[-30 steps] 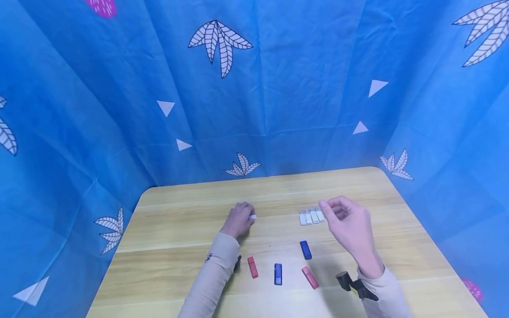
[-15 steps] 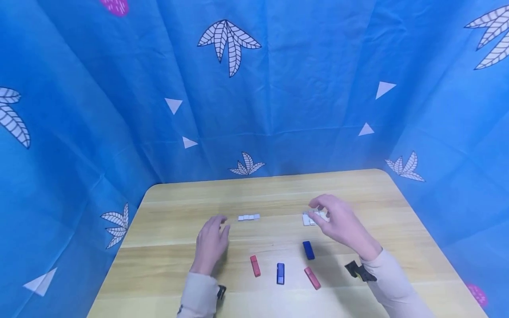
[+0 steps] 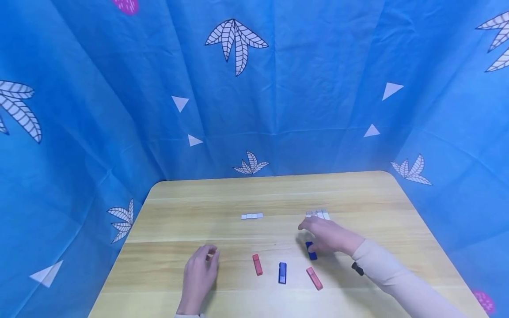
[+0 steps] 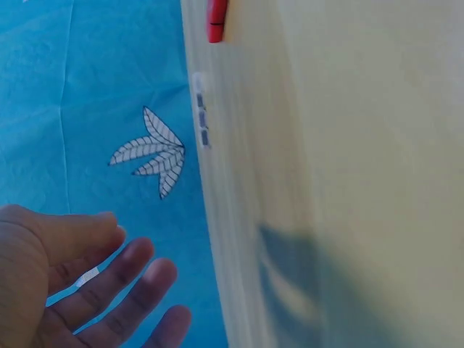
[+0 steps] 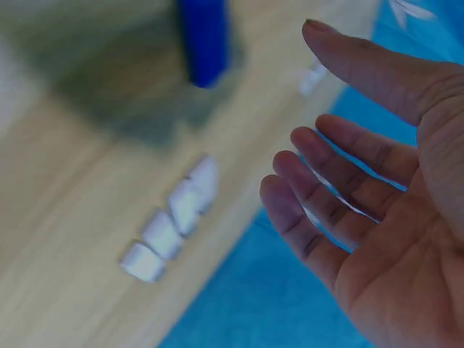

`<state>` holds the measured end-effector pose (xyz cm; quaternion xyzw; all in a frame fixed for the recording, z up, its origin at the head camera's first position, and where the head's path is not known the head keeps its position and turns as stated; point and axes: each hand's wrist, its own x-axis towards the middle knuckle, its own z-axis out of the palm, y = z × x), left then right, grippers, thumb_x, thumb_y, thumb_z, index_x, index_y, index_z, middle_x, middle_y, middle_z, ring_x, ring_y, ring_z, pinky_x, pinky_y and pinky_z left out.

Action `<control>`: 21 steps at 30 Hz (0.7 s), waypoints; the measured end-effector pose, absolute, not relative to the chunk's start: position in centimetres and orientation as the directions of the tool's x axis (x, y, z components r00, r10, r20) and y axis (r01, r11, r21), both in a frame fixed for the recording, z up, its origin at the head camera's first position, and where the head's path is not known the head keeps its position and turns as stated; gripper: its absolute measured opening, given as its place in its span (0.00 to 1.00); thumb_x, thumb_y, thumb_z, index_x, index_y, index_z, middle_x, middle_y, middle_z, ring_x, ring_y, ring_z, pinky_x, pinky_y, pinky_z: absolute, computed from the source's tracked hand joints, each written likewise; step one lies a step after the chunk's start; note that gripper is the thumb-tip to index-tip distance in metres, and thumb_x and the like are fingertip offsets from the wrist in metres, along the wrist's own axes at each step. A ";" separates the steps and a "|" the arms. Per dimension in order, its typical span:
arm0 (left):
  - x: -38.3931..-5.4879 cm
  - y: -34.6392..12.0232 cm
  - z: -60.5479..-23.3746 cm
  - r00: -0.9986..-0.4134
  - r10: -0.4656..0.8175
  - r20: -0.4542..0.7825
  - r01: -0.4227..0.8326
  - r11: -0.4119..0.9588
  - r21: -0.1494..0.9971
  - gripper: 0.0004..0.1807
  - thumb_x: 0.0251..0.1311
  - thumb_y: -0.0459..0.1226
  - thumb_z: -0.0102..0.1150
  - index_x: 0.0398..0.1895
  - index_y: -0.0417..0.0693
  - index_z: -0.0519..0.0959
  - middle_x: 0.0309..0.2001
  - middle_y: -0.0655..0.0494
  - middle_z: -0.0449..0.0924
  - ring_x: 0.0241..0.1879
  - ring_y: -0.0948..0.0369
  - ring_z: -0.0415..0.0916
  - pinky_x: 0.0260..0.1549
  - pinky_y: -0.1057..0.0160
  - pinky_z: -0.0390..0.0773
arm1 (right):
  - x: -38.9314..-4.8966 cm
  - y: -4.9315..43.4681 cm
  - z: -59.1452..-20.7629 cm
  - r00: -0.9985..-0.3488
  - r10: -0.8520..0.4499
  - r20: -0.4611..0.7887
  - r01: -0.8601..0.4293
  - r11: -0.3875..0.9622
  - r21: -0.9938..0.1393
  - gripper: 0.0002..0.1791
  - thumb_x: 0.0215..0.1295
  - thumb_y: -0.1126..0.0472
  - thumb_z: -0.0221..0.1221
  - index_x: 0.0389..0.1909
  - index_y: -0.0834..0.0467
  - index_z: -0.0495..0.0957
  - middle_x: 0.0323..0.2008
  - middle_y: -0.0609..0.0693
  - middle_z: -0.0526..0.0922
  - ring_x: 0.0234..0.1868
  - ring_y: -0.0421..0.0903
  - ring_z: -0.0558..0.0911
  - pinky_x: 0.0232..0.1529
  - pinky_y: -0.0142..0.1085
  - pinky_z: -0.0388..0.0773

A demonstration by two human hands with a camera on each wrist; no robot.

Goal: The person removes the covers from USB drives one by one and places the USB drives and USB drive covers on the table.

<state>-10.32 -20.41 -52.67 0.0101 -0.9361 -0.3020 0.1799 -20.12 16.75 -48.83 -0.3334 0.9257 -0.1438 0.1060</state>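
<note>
My right hand (image 3: 332, 235) hovers over a small blue stick-shaped piece (image 3: 308, 244), partly covering it in the head view. In the right wrist view its fingers are loosely bent, hold nothing, and stay apart from the blue piece (image 5: 204, 43). Just behind that hand lies a row of several slim white pieces (image 3: 318, 214), side by side. My left hand (image 3: 200, 276) is over the left front of the table, fingers relaxed around nothing. Nearest to it is a red stick-shaped piece (image 3: 257, 265). The exact kind of these pieces is too small to tell.
A second blue piece (image 3: 282, 273) and a second red piece (image 3: 315, 278) lie at the front middle. Another short row of white pieces (image 3: 252, 216) lies at the back middle. A blue patterned curtain (image 3: 310, 88) surrounds the wooden table (image 3: 179, 198) at back and sides.
My left hand has let go of the white row and drawn back toward the front left. My right hand has moved from the right white row forward and down over the blue piece.
</note>
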 end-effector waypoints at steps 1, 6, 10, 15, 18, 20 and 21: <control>-10.1 -20.5 -52.8 -0.934 -0.129 0.332 0.088 0.820 0.566 0.08 0.60 0.30 0.67 0.42 0.41 0.84 0.38 0.51 0.88 0.33 0.60 0.83 0.34 0.59 0.85 | -20.0 16.8 -49.2 -0.750 -0.650 -0.124 -0.584 0.738 -0.338 0.34 0.47 0.60 0.77 0.58 0.61 0.78 0.57 0.58 0.82 0.59 0.59 0.81 0.60 0.53 0.81; -9.5 -20.6 -53.3 -0.936 -0.151 0.319 0.072 0.804 0.590 0.07 0.58 0.29 0.68 0.40 0.42 0.85 0.36 0.52 0.88 0.31 0.63 0.82 0.32 0.66 0.83 | -19.4 16.9 -50.9 -0.702 -0.697 -0.145 -0.632 0.704 -0.325 0.39 0.41 0.61 0.79 0.59 0.60 0.77 0.54 0.55 0.82 0.52 0.51 0.82 0.55 0.45 0.84; -9.5 -20.4 -53.4 -0.945 -0.135 0.297 0.074 0.799 0.597 0.07 0.60 0.30 0.67 0.41 0.43 0.85 0.37 0.54 0.88 0.31 0.64 0.82 0.33 0.68 0.82 | -19.1 16.9 -51.5 -0.694 -0.709 -0.123 -0.646 0.689 -0.329 0.38 0.41 0.62 0.77 0.58 0.60 0.77 0.52 0.53 0.82 0.51 0.49 0.81 0.54 0.43 0.84; -9.7 -20.1 -53.1 -0.949 -0.128 0.287 0.074 0.797 0.600 0.06 0.60 0.30 0.67 0.41 0.43 0.85 0.37 0.54 0.88 0.32 0.63 0.82 0.34 0.67 0.82 | -19.1 16.8 -51.8 -0.701 -0.705 -0.105 -0.635 0.684 -0.359 0.35 0.43 0.63 0.76 0.57 0.61 0.77 0.51 0.53 0.82 0.50 0.49 0.82 0.54 0.43 0.84; -9.8 -20.0 -53.0 -0.951 -0.129 0.281 0.070 0.795 0.603 0.06 0.60 0.30 0.67 0.40 0.43 0.85 0.37 0.54 0.88 0.32 0.64 0.82 0.34 0.68 0.82 | -19.1 17.0 -52.0 -0.693 -0.717 -0.081 -0.646 0.667 -0.371 0.33 0.45 0.64 0.75 0.56 0.62 0.78 0.49 0.54 0.83 0.48 0.49 0.82 0.53 0.43 0.84; -9.8 -19.9 -53.0 -0.951 -0.129 0.281 0.070 0.795 0.602 0.06 0.60 0.30 0.67 0.40 0.43 0.85 0.37 0.54 0.88 0.32 0.65 0.82 0.33 0.69 0.82 | -19.2 17.1 -52.1 -0.688 -0.723 -0.066 -0.654 0.656 -0.377 0.32 0.47 0.64 0.75 0.56 0.62 0.78 0.49 0.54 0.84 0.48 0.49 0.83 0.52 0.42 0.84; -9.8 -19.9 -53.0 -0.951 -0.126 0.283 0.073 0.797 0.600 0.06 0.60 0.30 0.67 0.40 0.43 0.85 0.37 0.54 0.88 0.32 0.65 0.82 0.33 0.69 0.82 | -19.3 17.1 -52.2 -0.686 -0.726 -0.058 -0.657 0.651 -0.380 0.32 0.47 0.64 0.75 0.56 0.62 0.78 0.49 0.54 0.84 0.48 0.48 0.83 0.52 0.42 0.84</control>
